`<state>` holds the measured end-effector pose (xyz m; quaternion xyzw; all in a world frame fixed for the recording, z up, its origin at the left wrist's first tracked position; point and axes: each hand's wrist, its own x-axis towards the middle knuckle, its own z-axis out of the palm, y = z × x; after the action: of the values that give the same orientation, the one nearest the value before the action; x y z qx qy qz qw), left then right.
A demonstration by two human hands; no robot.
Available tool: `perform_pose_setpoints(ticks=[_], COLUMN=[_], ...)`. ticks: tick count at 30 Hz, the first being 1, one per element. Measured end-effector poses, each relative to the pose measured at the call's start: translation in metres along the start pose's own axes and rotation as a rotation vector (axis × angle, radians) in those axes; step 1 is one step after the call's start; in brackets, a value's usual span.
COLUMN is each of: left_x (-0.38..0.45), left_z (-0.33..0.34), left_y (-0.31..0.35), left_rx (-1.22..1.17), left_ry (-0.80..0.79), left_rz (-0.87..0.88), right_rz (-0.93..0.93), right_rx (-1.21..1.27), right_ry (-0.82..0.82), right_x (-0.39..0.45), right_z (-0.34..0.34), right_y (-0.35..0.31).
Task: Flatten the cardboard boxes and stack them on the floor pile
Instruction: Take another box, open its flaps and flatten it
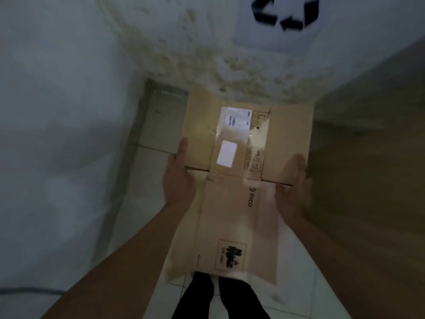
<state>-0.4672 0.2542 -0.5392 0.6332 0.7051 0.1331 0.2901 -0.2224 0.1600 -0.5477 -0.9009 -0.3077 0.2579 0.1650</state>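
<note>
Head view. A flattened cardboard box (pixel 239 180), printed with a brand mark and a hazard label and bearing white shipping labels under clear tape, occupies the centre of the frame. It is held in the air above a pale tiled floor (pixel 151 134), its long axis running from the lower centre of the frame, just above the person's dark-clad legs (pixel 220 298), toward the upper centre, where its far flaps reach the base of a stained white wall (pixel 207 54).

The left hand (pixel 179 178) grips the box's left edge at mid-length, thumb on the upper face; the fingers presumably curl beneath, out of sight. The right hand (pixel 294 187) holds the opposite edge at about the same height in the frame, its fingers spread over the upper face; motion blur softens its outline, so the exact grip underneath cannot be told. The hands are therefore well apart, each clamped on one long edge, with the box spanning the gap between them and extending both beyond them and back toward the body.

A recycling sign (pixel 285 17) is fixed on the wall at upper right. A brown surface (pixel 368 180) fills the right of the frame, too dark to identify. No floor pile can be made out with certainty.

Judged from this posture, the box is being carried flat, both hands equally near, to be lowered forward.
</note>
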Motion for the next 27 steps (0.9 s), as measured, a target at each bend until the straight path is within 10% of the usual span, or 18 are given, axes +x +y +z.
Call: perform_pose_setpoints(ticks=[18, 27], left_x=[0.218, 0.215], left_z=[0.245, 0.3], left_y=[-0.112, -0.162], left_rx=[0.039, 0.166], left_ry=[-0.178, -0.297], left_rz=[0.165, -0.169], right_rz=[-0.045, 0.075], right_rx=[0.0, -0.043], right_ry=[-0.061, -0.189], right_x=[0.254, 0.236], right_z=[0.212, 0.268], right_y=[0.082, 0.152])
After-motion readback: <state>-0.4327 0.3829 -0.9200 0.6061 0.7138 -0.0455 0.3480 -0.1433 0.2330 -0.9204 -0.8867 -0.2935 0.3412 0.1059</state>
